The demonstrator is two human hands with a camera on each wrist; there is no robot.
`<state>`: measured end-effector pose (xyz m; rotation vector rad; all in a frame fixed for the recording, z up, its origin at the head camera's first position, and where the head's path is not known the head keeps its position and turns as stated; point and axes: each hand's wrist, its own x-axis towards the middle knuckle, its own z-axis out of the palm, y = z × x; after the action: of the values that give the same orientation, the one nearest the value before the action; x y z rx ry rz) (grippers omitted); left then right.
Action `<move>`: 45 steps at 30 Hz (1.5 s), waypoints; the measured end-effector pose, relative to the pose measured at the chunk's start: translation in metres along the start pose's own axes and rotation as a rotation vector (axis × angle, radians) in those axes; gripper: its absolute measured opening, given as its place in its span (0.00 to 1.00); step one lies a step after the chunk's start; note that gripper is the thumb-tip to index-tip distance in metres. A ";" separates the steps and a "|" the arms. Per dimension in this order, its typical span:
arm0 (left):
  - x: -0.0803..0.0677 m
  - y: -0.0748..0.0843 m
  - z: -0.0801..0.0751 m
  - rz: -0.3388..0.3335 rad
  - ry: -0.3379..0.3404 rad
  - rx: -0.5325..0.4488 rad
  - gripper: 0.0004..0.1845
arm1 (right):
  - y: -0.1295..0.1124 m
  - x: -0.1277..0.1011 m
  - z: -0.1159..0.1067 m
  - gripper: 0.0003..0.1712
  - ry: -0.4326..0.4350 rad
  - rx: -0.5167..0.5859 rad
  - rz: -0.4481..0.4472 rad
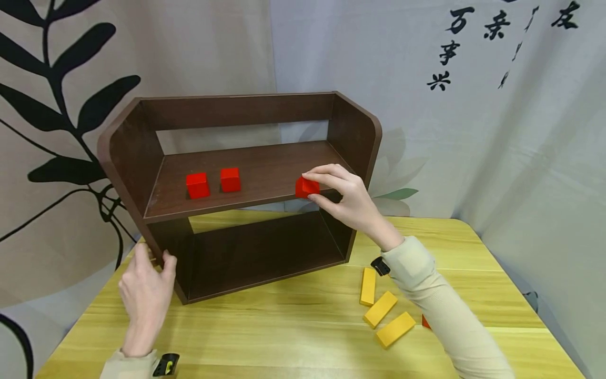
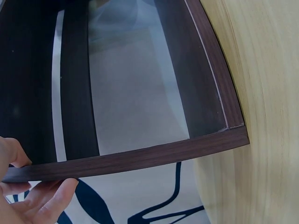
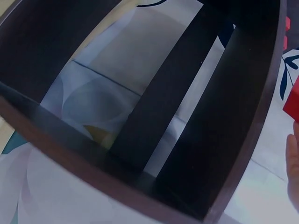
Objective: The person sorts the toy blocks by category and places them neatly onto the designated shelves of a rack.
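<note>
A dark brown wooden shelf unit stands on the yellow table. Two red cubes sit on its upper board. My right hand pinches a third red cube between thumb and fingers at that board's front edge, near the right wall. In the right wrist view that cube shows at the right border above a fingertip. My left hand grips the front edge of the shelf's left side panel low down. The left wrist view shows its fingers under the panel edge.
Three yellow blocks lie on the table right of the shelf, beside my right forearm. A small red piece peeks out from behind that sleeve. Curtains hang close behind the table.
</note>
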<state>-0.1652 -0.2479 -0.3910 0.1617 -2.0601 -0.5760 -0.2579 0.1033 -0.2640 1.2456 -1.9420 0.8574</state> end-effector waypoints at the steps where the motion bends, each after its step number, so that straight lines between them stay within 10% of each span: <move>1: 0.000 0.000 0.000 0.000 0.000 0.002 0.09 | 0.001 0.002 0.003 0.20 -0.004 0.001 -0.004; 45: 0.000 0.000 -0.001 0.005 0.007 0.007 0.09 | -0.019 0.017 0.051 0.22 -0.146 -0.247 0.056</move>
<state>-0.1644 -0.2484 -0.3907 0.1629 -2.0550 -0.5645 -0.2545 0.0478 -0.2755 1.1375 -2.1330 0.5452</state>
